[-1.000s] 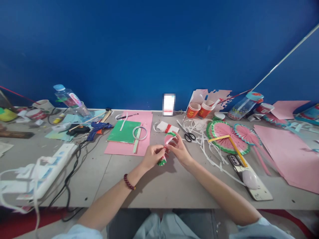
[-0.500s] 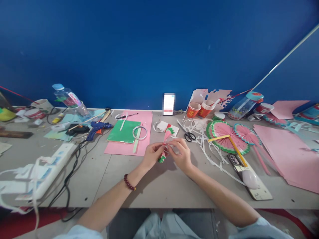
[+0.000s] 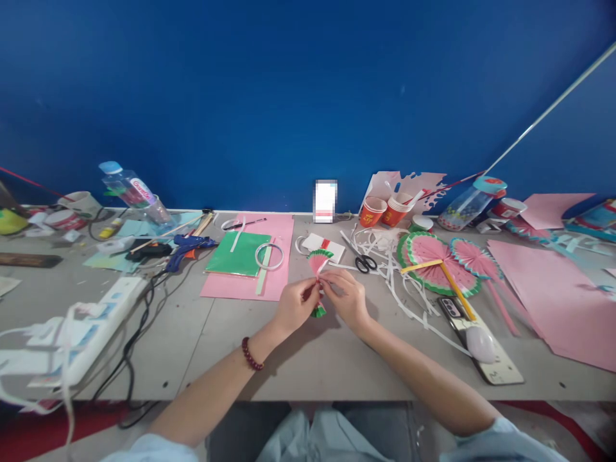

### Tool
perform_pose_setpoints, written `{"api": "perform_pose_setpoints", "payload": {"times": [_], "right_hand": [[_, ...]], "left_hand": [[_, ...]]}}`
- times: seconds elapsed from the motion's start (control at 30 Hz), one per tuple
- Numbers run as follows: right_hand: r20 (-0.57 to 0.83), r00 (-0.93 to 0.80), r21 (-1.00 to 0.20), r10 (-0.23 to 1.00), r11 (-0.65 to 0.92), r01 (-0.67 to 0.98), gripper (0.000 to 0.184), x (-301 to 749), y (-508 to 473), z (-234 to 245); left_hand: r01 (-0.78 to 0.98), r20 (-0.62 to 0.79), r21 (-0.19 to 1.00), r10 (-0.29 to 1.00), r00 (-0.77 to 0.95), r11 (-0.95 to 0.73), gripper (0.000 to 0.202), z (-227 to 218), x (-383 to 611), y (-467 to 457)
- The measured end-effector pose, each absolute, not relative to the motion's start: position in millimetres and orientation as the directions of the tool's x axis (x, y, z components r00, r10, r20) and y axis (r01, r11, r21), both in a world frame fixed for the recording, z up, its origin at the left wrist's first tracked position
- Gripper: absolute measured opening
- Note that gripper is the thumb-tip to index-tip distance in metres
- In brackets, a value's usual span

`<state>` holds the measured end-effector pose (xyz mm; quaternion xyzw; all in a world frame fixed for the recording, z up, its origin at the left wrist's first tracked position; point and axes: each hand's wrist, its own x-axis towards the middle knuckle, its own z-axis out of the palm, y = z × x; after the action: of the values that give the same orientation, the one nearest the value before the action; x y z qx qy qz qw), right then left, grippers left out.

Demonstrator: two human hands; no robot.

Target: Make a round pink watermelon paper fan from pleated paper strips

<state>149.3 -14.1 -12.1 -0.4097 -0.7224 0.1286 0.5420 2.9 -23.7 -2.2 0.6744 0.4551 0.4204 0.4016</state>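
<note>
A pleated pink paper fan (image 3: 318,262) with green edges is pinched at its middle between my two hands, spreading at the top and bottom. My left hand (image 3: 296,305) has thumb and forefinger closed on its waist from the left. From the other side, the fingertips of my right hand (image 3: 347,300) pinch the same spot; whether a tie is there is hidden by the fingers. Just behind lies a white box (image 3: 332,249) with a red patch. Black-handled scissors (image 3: 366,263) rest to the right of it, beside tangled white strips (image 3: 385,253).
Watermelon-patterned paper fans (image 3: 423,253), a yellow folding ruler (image 3: 455,285) and a phone (image 3: 500,369) lie at right. Green paper (image 3: 238,255) on pink sheets (image 3: 216,289), a blue glue gun (image 3: 185,250) and a power strip (image 3: 103,327) are at left. Paper cups (image 3: 373,212) stand behind.
The top of the pleated fan has spread wider, and its lower end has turned slightly. Both hands stay at its middle, with small finger shifts.
</note>
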Motion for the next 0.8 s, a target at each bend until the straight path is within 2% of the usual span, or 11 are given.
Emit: {"api": "perform_pose_setpoints", "payload": {"times": [0.23, 0.53, 0.8], "right_hand": [[0.682, -0.074, -0.617, 0.727, 0.627, 0.475, 0.014, 147.9, -14.1, -12.5], [0.705, -0.145, -0.528, 0.695, 0.65, 0.547, 0.016, 151.0, -13.5, -11.7], [0.666, -0.14, -0.598, 0.733, 0.636, 0.488, 0.015, 152.8, -9.7, -12.1]], "left_hand": [[0.363, 0.221, 0.879, 0.939, 0.264, -0.309, 0.029, -2.1, 2.5, -26.6], [0.342, 0.164, 0.901, 0.939, 0.302, -0.267, 0.031, 2.8, 3.2, -28.3], [0.354, 0.201, 0.893, 0.95, 0.24, -0.278, 0.029, 0.6, 1.6, -25.9]]}}
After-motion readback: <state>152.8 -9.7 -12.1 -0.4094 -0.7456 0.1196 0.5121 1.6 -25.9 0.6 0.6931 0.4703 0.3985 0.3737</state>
